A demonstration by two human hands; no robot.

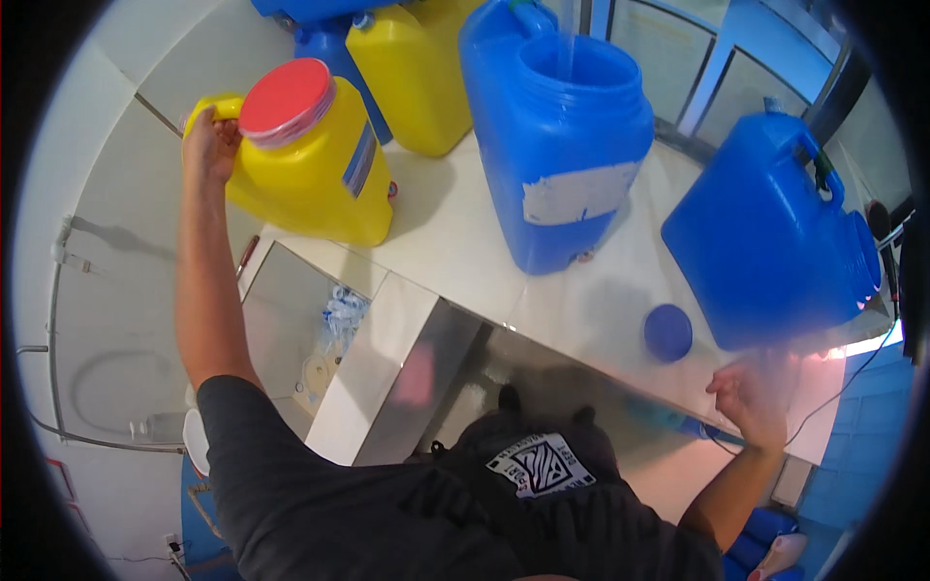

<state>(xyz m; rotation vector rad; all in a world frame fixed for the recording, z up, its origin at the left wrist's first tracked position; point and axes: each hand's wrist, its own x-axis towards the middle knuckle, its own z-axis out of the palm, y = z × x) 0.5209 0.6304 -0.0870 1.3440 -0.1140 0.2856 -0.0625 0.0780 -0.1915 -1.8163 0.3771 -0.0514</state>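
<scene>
The left hand [210,147] grips the red-lidded jug [308,186] by its handle at the tabletop's [436,225] left; the right hand [751,399] is empty, loosely curled. Positioning the jug seems the step; the next move needs a steady grip.

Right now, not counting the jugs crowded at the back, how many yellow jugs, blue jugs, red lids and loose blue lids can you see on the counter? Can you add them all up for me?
Yellow jug: 1
Middle blue jug and right blue jug: 2
Red lid, on the yellow jug: 1
Loose blue lid: 1
Total: 5
</scene>
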